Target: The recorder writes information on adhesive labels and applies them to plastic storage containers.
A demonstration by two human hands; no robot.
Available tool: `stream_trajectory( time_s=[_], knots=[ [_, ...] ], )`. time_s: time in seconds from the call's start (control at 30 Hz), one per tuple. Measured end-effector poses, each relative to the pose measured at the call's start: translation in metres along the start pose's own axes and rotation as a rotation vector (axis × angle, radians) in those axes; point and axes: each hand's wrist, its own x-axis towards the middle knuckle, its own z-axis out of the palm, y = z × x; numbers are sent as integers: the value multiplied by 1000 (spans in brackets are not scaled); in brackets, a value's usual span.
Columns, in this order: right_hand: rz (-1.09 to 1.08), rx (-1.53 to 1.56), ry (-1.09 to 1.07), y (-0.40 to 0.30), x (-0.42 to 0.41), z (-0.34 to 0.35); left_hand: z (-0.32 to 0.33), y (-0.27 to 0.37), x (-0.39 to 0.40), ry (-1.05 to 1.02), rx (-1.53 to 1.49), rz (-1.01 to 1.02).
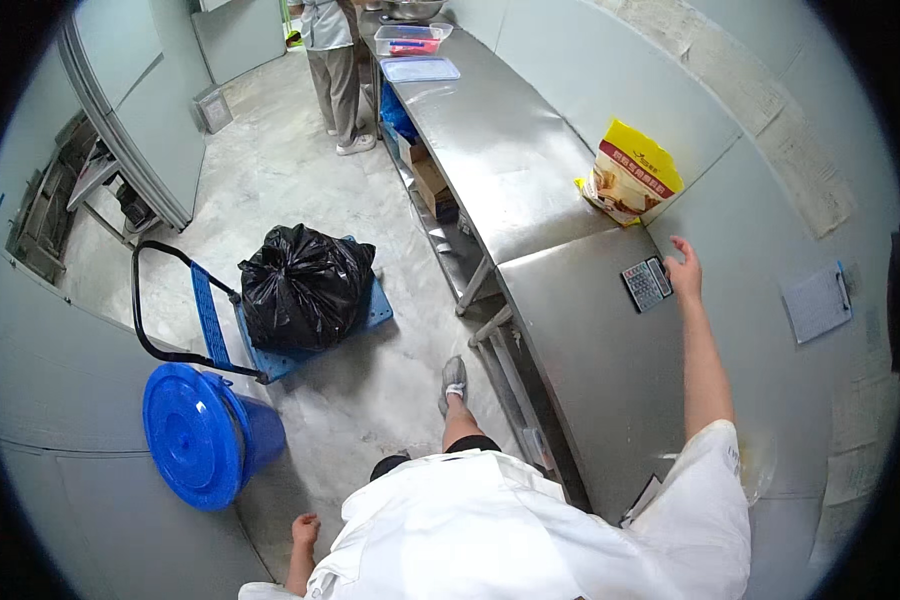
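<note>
My right hand (683, 268) reaches over the stainless steel table (570, 322), beside the right edge of a desktop calculator (646, 284); its index finger is extended and it holds nothing that I can see. Whether it touches the calculator I cannot tell. Behind the calculator, a yellow printed plastic bag (630, 176) stands against the wall. Low on the left, my left hand (306, 529) hangs beside my body with its fingers curled, and nothing shows in it.
A platform trolley (381, 304) carries a tied black garbage bag (304, 289). Near it stands a lidded blue plastic bucket (191, 435). A person (334, 67) stands by the table's far end, near a clear plastic container (407, 39) and its lid (420, 69). A clipboard (817, 304) hangs on the wall.
</note>
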Motion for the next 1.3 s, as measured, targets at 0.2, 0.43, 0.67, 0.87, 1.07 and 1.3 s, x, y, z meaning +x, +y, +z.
stream_trajectory(
  time_s=[0.2, 0.43, 0.67, 0.87, 1.07, 1.3],
  knots=[
    [61, -216, 24, 23, 221, 47, 74, -26, -9, -19, -252, -389],
    [-62, -463, -29, 67, 335, 103, 123, 89, 17, -100, -274, -126],
    [93, -556, 21, 59, 368, 115, 73, 202, 4, 40, -234, -165],
    [-115, -433, 307, 4, 321, 79, 23, 248, 51, -26, 100, -76],
    [-82, 29, 488, -111, 191, -26, -21, 348, 163, -131, 267, 251],
    [-229, 176, 652, -232, -108, -51, -15, 492, 258, -398, 390, 702]
  ],
)
